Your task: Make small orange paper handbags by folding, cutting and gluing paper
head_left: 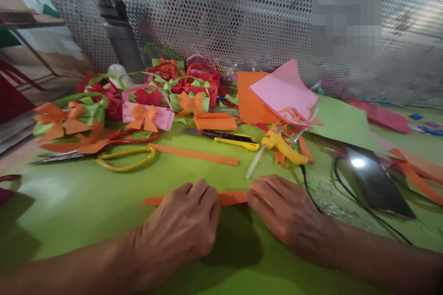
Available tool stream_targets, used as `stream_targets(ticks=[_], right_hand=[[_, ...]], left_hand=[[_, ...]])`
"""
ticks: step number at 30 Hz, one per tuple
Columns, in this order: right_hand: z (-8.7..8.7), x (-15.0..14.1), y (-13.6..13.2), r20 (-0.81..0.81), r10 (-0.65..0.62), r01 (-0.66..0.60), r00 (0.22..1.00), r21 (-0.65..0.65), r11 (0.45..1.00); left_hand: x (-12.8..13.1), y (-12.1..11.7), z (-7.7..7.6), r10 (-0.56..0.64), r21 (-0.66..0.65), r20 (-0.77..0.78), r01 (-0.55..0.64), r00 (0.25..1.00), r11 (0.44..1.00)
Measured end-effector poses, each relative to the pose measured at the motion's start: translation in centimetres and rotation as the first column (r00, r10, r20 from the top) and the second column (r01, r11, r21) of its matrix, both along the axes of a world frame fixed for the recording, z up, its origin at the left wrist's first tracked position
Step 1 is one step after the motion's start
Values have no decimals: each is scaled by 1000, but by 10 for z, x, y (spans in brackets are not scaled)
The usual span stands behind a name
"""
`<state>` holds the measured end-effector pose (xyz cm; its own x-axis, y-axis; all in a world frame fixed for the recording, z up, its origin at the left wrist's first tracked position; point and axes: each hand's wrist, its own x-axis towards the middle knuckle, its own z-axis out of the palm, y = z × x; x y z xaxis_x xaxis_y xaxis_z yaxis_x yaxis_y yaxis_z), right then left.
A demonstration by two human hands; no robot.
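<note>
Both hands are on one orange paper strip (232, 198) held low over the green table (104, 239). My left hand (185, 221) is closed on it, and the strip's pointed end sticks out to the left. The fingers of my right hand (282, 207) are closed on the strip's right end and hide it. Just beyond the hands lies another flat orange strip (197, 154). A yellow glue gun (284, 144) with a clear glue stick rests beyond my right hand. Scissors (124, 159) with a yellow and a red handle loop lie beyond my left hand.
Small paper bags (148, 117) with orange bows crowd the back left. Cutter knives (224, 138) lie mid-table. Orange, pink and green sheets (280, 92) are piled behind the glue gun. A phone (377, 184) and cable lie right. A dark bottle (121, 32) stands by the perforated metal panel.
</note>
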<state>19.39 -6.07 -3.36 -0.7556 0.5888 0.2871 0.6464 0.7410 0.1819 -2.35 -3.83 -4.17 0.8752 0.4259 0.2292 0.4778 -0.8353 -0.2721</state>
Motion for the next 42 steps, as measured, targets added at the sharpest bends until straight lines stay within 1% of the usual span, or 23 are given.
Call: stream_targets(ticks=[3, 5, 7, 11, 14, 17, 19, 22, 25, 28, 32, 35, 38, 42], right_hand=[[-3, 5, -6, -8, -2, 3, 1000, 63, 998], [-7, 7, -8, -5, -42, 42, 999, 52, 998], [-10, 8, -9, -5, -81, 81, 997, -2, 997], [-11, 10, -7, -22, -123, 118, 992, -161, 980], [-12, 12, -4, -78, -202, 175, 976, -264, 948], [-15, 15, -1, -174, -298, 225, 939, -346, 911], [-17, 17, 1, -216, -348, 242, 912, -404, 882], [-16, 19, 5, -210, -418, 277, 884, -486, 829], [-13, 19, 7, -168, -468, 318, 868, -535, 783], [-12, 17, 10, -159, -489, 345, 858, -527, 777], [-13, 14, 14, -145, -519, 393, 842, -494, 775], [-15, 13, 15, -145, -515, 400, 845, -470, 787], [-16, 13, 16, -150, -501, 396, 853, -439, 807], [-18, 13, 14, -135, -485, 405, 864, -387, 828]], left_hand=[[-1, -5, -1, 39, -14, -32, -39, 999, 999], [-1, -7, -2, 35, -20, -41, -36, 999, 999], [-1, -6, -1, 23, -26, -31, -24, 999, 999], [-2, -2, 2, 16, -43, 24, -15, 1000, 999], [-4, 3, 0, 31, -117, 63, -24, 998, 993], [-7, 8, -8, 133, -223, 169, -94, 977, 970], [-9, 11, -10, 184, -320, 203, -112, 962, 941], [-8, 13, -7, 235, -420, 195, -135, 952, 897], [-5, 15, -1, 276, -454, 156, -179, 948, 873], [-2, 16, 0, 318, -453, 116, -235, 941, 860], [-1, 17, -3, 384, -429, 100, -309, 918, 849], [-1, 17, -2, 420, -435, 62, -354, 906, 828], [0, 18, 1, 424, -425, 13, -379, 906, 822], [1, 19, 1, 404, -402, -3, -371, 915, 837]])
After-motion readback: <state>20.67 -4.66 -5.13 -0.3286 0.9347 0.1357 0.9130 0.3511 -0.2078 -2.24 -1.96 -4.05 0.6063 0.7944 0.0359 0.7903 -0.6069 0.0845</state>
